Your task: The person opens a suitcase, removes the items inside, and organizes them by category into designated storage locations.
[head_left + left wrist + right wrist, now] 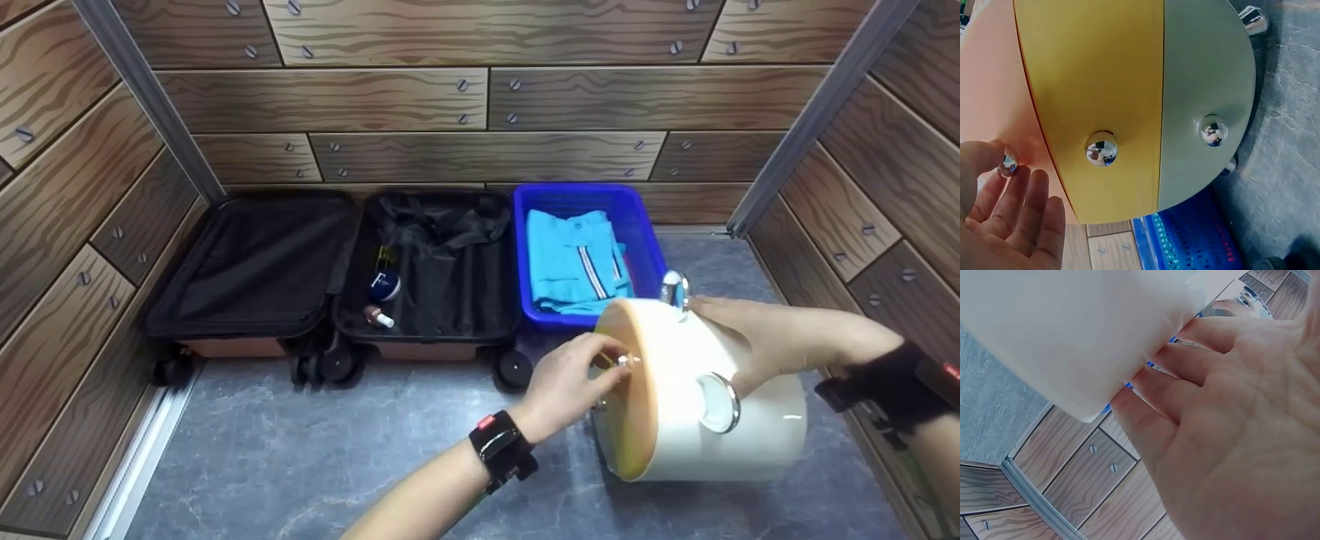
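Wooden walls stand round the grey floor [300, 465]. At lower right of the head view, the white box [720, 412] lies tipped. The right hand [765, 337] steadies its side with flat fingers. The suitcase [337, 270] and blue basket [645, 225] sit behind; open floor lies at lower left.

At lower left of the left wrist view, the left hand [1005, 225] pinches a shiny knob [1008, 164]. I think a gentle pinch is best.

At right of the right wrist view, the fingers [1185, 365] lie straight against the box.

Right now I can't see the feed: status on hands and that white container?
Left hand pinches a chrome knob on the round lid. Right hand steadies the white container, tipped on its side. Blue basket close behind.
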`<action>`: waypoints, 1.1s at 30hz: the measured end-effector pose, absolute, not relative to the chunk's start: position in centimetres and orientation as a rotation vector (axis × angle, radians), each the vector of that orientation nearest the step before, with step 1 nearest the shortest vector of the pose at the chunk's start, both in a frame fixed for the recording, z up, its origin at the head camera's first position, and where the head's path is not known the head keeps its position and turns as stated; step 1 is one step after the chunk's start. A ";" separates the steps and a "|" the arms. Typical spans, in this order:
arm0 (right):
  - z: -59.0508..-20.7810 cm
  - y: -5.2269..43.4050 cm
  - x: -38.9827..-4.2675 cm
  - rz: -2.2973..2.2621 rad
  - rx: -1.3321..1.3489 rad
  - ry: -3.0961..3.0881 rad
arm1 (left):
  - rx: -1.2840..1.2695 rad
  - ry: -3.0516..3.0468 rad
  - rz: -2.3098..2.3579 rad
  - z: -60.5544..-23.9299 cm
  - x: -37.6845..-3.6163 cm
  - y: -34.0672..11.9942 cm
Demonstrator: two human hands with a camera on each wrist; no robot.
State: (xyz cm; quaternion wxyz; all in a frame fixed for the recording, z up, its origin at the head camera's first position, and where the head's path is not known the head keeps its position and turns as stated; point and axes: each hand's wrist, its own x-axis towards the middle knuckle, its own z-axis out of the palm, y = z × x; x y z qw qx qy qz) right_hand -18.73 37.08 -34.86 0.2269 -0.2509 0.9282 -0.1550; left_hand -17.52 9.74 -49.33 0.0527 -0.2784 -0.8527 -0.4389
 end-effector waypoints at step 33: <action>-34.9 37.1 -18.4 -0.444 -0.655 2.574 | -0.818 -2.339 -1.372 -50.8 -16.7 1.1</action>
